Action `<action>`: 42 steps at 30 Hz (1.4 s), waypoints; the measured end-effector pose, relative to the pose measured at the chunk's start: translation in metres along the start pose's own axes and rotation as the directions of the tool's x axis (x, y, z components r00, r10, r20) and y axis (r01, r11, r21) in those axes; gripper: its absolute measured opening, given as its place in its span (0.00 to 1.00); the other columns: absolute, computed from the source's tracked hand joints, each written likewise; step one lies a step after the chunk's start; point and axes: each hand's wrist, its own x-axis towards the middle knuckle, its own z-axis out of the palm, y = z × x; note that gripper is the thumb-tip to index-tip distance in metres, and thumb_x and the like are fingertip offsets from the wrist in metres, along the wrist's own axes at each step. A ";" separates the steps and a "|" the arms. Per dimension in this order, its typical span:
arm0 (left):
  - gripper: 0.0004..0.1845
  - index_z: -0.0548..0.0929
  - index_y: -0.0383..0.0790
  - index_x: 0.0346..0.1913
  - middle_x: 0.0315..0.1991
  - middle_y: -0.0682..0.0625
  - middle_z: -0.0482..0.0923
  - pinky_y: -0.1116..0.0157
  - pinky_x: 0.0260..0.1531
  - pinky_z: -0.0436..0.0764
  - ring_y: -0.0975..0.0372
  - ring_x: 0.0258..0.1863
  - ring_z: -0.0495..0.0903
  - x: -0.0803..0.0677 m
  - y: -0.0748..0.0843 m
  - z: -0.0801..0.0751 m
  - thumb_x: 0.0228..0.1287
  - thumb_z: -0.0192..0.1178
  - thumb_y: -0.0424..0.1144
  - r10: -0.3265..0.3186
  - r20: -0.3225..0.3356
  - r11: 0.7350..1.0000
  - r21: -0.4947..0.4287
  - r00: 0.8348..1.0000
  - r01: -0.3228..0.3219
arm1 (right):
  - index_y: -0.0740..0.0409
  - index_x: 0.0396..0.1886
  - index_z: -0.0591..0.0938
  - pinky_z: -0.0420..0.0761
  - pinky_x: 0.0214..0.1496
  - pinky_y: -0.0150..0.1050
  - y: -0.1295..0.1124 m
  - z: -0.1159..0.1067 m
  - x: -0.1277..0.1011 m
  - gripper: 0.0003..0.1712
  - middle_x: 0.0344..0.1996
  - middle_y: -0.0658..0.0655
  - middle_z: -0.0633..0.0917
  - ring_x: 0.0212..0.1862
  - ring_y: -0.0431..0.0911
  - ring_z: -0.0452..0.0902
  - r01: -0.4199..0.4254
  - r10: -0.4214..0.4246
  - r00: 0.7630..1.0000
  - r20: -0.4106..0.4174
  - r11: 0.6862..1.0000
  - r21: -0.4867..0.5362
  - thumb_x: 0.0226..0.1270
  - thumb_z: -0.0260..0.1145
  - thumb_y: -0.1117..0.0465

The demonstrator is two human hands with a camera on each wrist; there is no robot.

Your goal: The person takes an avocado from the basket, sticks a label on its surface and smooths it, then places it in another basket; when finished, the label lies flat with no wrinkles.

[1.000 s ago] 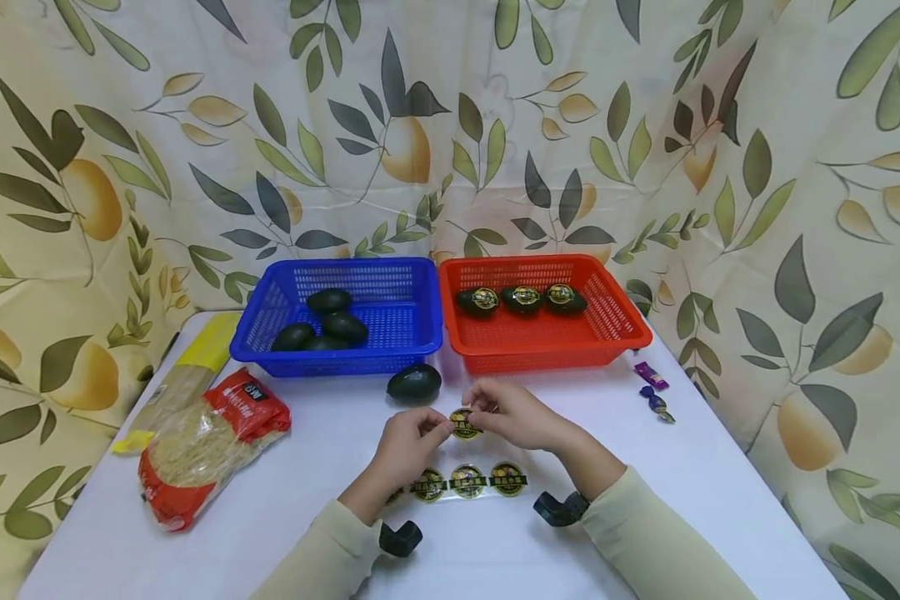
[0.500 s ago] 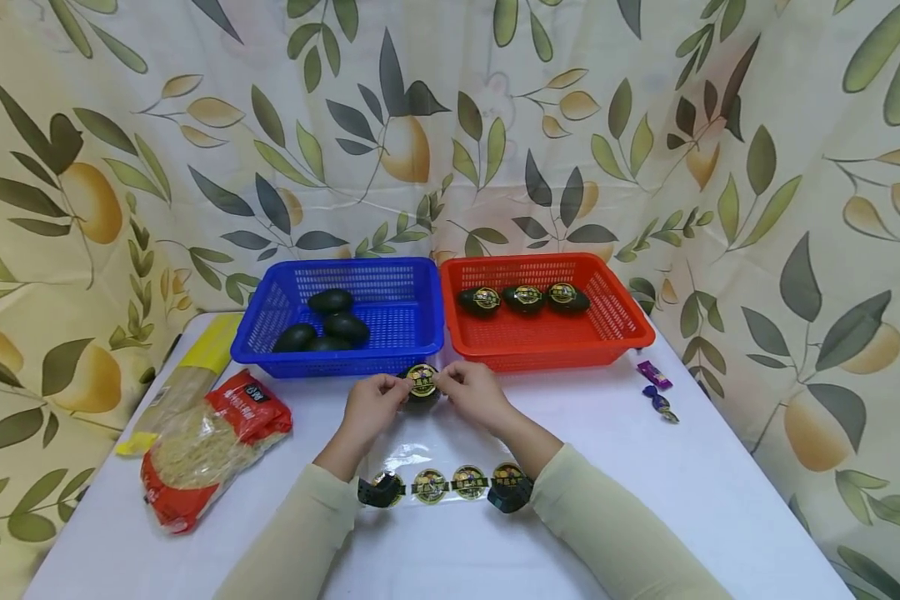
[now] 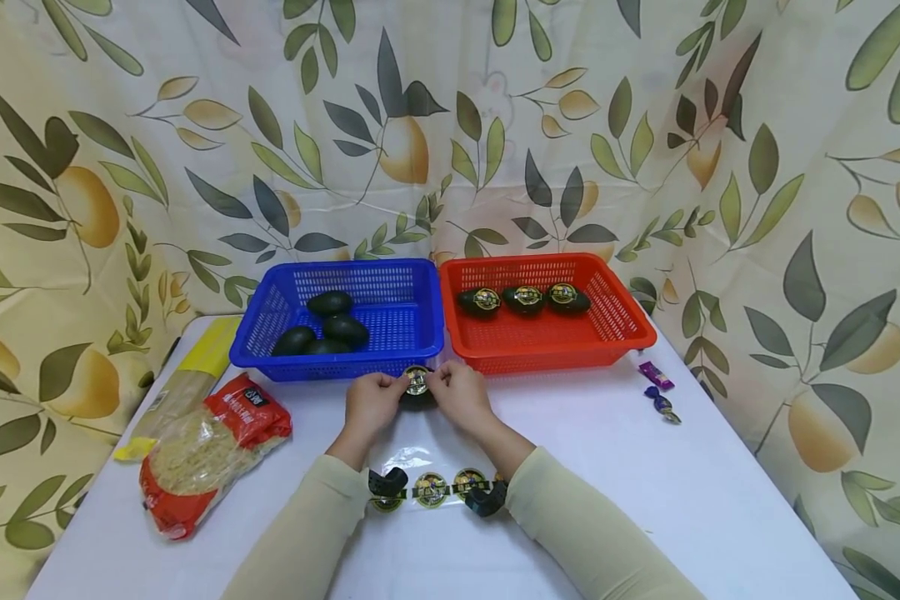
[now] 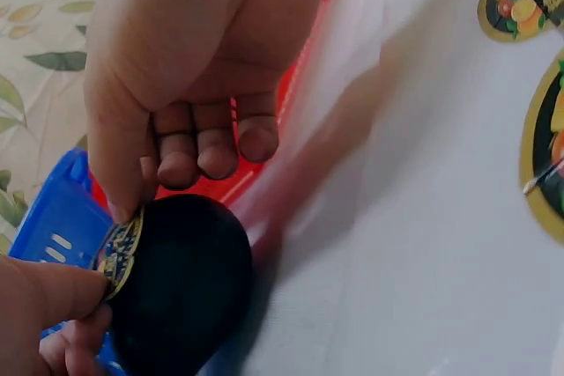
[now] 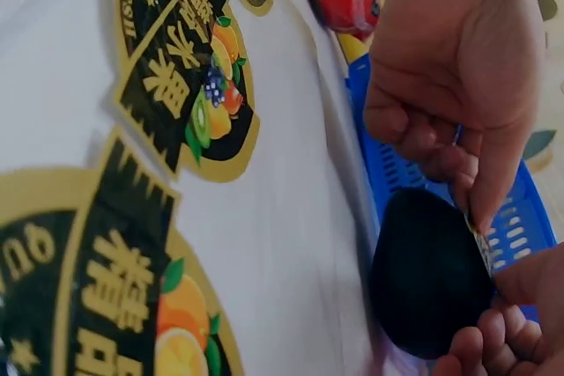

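A dark avocado (image 3: pixel 417 402) lies on the white table in front of the baskets. Against its upper side is a round black-and-gold fruit sticker (image 3: pixel 417 381), held at its two edges. My left hand (image 3: pixel 369 407) pinches one edge between thumb and finger, and my right hand (image 3: pixel 460 397) pinches the opposite one. From the left wrist view, the sticker (image 4: pixel 122 257) curves along the avocado (image 4: pixel 185 283), fingertips right at its rim. The right wrist view has the sticker nearly edge-on beside the dark avocado (image 5: pixel 429 275).
A clear sheet bears several round stickers (image 3: pixel 431 490) below my hands. The blue basket (image 3: pixel 412 333) contains several avocados; the red basket (image 3: pixel 532 361) holds three stickered ones. Left lie a red-labelled noodle bag (image 3: pixel 195 450) and a yellow pack (image 3: pixel 210 354). Wrapped candies (image 3: pixel 661 403) lie right.
Both hands carried the sticker from above the sheet up and left to the avocado. In the last half second it came down against the avocado's upper side, with the hands closer together.
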 end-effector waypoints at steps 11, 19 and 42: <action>0.19 0.89 0.34 0.34 0.36 0.46 0.86 0.65 0.36 0.75 0.57 0.38 0.78 0.000 -0.015 0.000 0.66 0.70 0.50 -0.056 0.051 0.989 -0.137 0.997 0.062 | 0.60 0.41 0.84 0.84 0.47 0.41 0.013 0.000 0.000 0.13 0.38 0.58 0.88 0.42 0.47 0.83 -0.055 0.035 0.995 0.093 0.974 0.219 0.69 0.72 0.54; 0.15 0.86 0.36 0.34 0.30 0.47 0.84 0.68 0.32 0.77 0.60 0.32 0.79 -0.003 -0.020 0.000 0.61 0.75 0.46 -0.041 0.011 0.982 -0.184 0.999 0.042 | 0.58 0.42 0.84 0.85 0.56 0.46 0.020 0.000 -0.005 0.08 0.43 0.57 0.88 0.49 0.50 0.84 0.026 -0.048 0.996 0.076 0.963 0.269 0.70 0.72 0.60; 0.20 0.85 0.43 0.63 0.60 0.39 0.81 0.45 0.63 0.78 0.44 0.62 0.79 -0.001 -0.024 -0.003 0.71 0.68 0.42 0.368 0.143 0.929 -0.003 0.919 -0.371 | 0.55 0.61 0.86 0.80 0.67 0.52 0.014 -0.010 -0.004 0.21 0.59 0.60 0.86 0.63 0.55 0.82 0.470 -0.448 0.879 0.162 0.870 -0.148 0.72 0.71 0.56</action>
